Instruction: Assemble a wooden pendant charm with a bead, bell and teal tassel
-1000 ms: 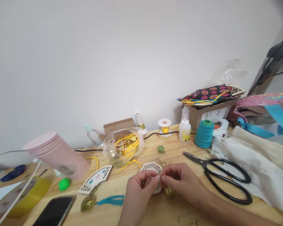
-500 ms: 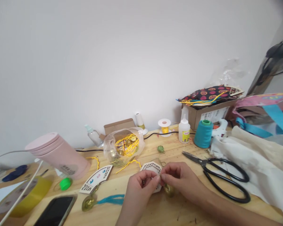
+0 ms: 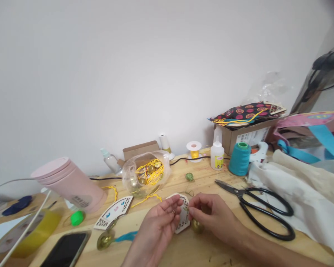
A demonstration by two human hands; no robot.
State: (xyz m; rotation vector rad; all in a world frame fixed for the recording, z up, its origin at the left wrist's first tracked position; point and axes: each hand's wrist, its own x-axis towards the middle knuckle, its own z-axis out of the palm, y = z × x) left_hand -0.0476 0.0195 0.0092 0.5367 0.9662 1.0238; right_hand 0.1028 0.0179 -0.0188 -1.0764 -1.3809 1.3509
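On the wooden table a hexagonal lattice piece of pale laser-cut wood [image 3: 184,216] stands between my hands. My right hand [image 3: 211,216] pinches at its right edge, with a gold bell [image 3: 197,226] just below the fingers. Whether a thin cord joins the bell to the piece is too fine to tell. My left hand [image 3: 157,222] has its fingers spread, palm turned up, and the fingertips lie close to the lattice piece's upper left edge. A tiny gold ring [image 3: 173,212] shows at those fingers. A fan-shaped lattice piece [image 3: 113,212] lies left of my left hand.
Black-handled scissors [image 3: 256,205] lie to the right, beside white cloth [image 3: 292,185]. Behind stand a clear bag of yellow cord and bells [image 3: 146,173], a glue bottle [image 3: 217,155] and a teal thread cone [image 3: 239,159]. A phone [image 3: 65,249] and a pink tumbler [image 3: 69,185] sit left.
My left hand has drawn back and down to the left and opened, no longer pinching at the lattice piece. The piece now stands more to the right, and the view has shifted slightly.
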